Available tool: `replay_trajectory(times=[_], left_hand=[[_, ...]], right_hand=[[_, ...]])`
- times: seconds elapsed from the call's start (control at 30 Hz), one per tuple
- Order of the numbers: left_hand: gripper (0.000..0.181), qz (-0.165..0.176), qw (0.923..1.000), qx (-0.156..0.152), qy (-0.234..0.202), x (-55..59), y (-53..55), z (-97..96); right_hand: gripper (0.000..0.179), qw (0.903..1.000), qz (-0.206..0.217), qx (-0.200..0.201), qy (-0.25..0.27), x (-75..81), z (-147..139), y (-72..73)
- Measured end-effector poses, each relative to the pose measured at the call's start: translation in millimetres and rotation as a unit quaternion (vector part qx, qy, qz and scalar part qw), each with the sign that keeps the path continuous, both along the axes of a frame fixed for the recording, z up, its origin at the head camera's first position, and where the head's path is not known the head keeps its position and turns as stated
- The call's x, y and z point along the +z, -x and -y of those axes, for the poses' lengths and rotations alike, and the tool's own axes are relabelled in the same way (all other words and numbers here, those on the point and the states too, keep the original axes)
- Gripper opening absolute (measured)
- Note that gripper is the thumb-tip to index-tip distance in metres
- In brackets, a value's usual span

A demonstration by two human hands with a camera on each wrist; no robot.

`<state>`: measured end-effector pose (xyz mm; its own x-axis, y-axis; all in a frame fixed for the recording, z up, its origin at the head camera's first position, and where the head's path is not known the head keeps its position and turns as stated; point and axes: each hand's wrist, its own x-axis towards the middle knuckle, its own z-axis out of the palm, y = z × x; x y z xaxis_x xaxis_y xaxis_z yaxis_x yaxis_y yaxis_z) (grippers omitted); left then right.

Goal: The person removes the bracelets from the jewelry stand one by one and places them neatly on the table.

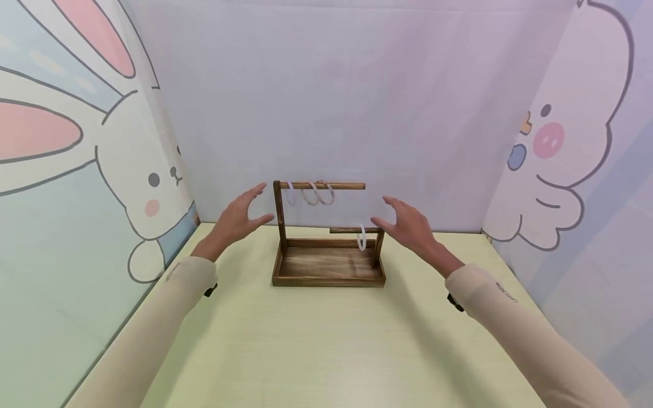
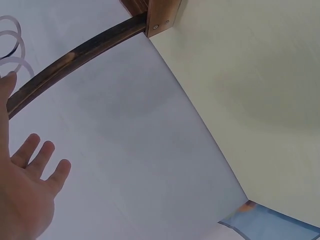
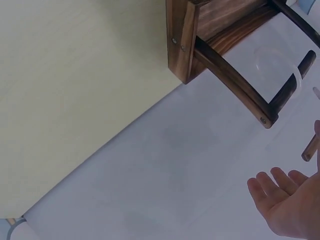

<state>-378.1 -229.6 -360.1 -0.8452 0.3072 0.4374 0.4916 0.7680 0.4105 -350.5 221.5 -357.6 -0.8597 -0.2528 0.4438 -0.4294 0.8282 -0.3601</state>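
A dark wooden bangle stand has a tray base, a tall post at the left and a short post at the right, each with a horizontal bar. From the upper bar hang three bangles, a pale lilac bangle nearest the post. One white bangle hangs on the lower bar. My left hand is raised beside the tall post, fingers spread from the thumb and holding nothing. On the other side, my right hand is held near the short post, likewise holding nothing.
The stand rests toward the back of a pale yellow table. A plain whitish backdrop rises behind it. Side panels carry a cartoon rabbit at left and a round white cartoon animal at right.
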Motion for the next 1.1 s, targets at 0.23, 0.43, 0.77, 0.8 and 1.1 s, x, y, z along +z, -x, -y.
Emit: replay_trajectory(times=[0.23,0.43,0.77,0.8,1.1], left_hand=[[0.091,0.002,0.9999,-0.003,-0.016,4.8,4.4,-6.1],[0.091,-0.008,0.9995,-0.016,-0.024,8.1,7.0,-9.9],[0.082,-0.026,0.9977,-0.048,-0.038,7.9,16.8,-16.2],[0.081,-0.026,0.9976,-0.051,-0.038,8.2,16.9,-16.8],[0.074,-0.015,0.9971,-0.065,-0.038,12.7,16.7,-24.2]], right_hand=[[0.071,0.999,-0.002,0.032,0.03,2.0,21.8,2.9],[0.069,0.9981,-0.009,0.048,0.038,1.6,35.4,5.6],[0.065,0.9962,-0.013,0.067,0.055,0.5,59.9,9.7],[0.065,0.9959,-0.013,0.07,0.056,0.6,62.8,10.4],[0.064,0.9963,0.001,0.067,0.053,1.6,83.5,16.7]])
